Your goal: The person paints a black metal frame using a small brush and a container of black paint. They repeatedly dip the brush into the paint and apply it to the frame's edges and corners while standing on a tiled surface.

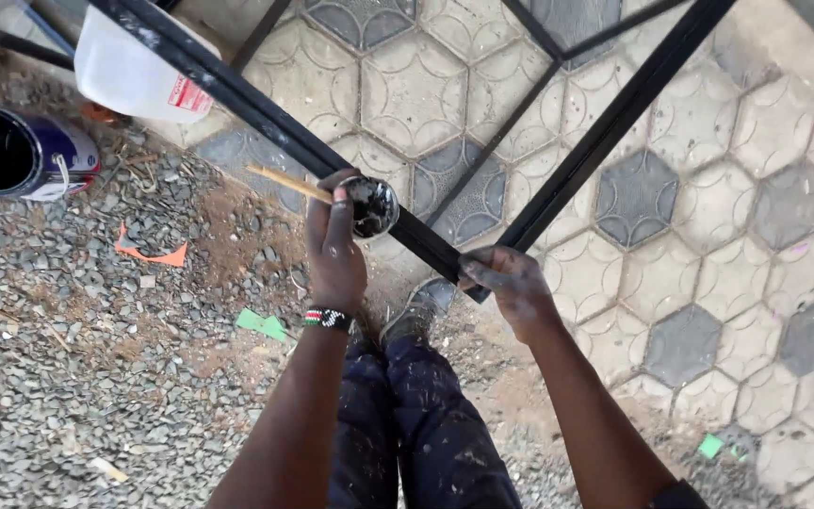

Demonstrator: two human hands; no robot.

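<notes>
**Black paint going onto a metal frame**

An open paint can (pixel 13 153) lies on the gravel at far left. The left hand (pixel 335 247) is clamped on a small paint cup (pixel 371 205) and a wooden stick (pixel 286 182); keep the cup level. The right hand (pixel 511 281) grips the corner of the black metal frame (pixel 266 115), glossy, angled over the paving; hold it steady.

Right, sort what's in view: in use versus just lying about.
In use:
left hand
small paint tin
brush handle
right hand
black metal frame

Lying about:
open paint can
white plastic jug
orange scrap
green scraps
</notes>
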